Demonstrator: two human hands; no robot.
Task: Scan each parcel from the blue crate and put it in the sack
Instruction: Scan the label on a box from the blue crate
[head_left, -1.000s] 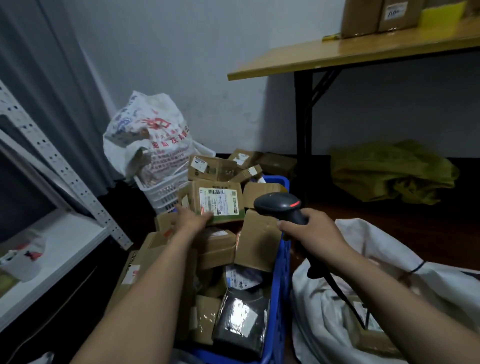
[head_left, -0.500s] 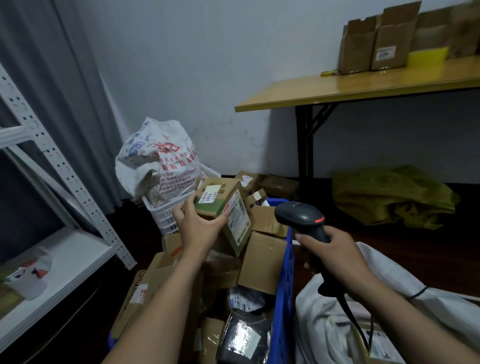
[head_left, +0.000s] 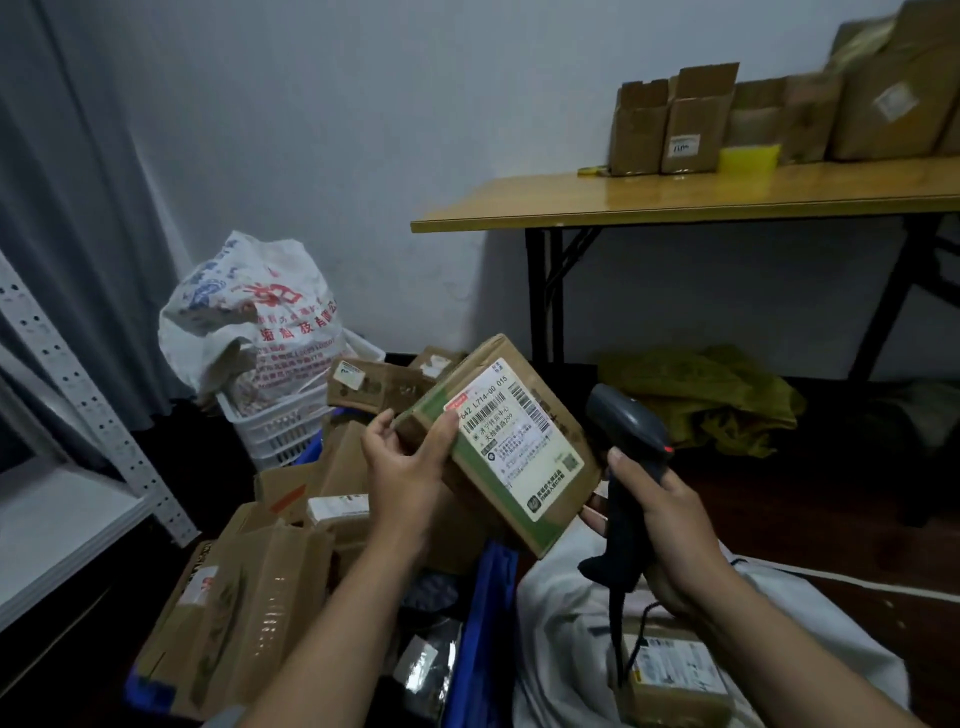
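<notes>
in left hand (head_left: 402, 467), flat cardboard parcel (head_left: 511, 447)

Two hands are showing, left hand (head_left: 400, 473) and right hand (head_left: 670, 525), with one raised parcel (head_left: 519, 447), at least six more parcels (head_left: 260, 597) in one blue crate (head_left: 483, 623), one scanner (head_left: 628, 421), one white sack (head_left: 561, 649), one table (head_left: 675, 202), one basket (head_left: 275, 431) and one printed bag (head_left: 254, 322).

Bare left hand (head_left: 402, 467), right hand (head_left: 672, 527)
</notes>
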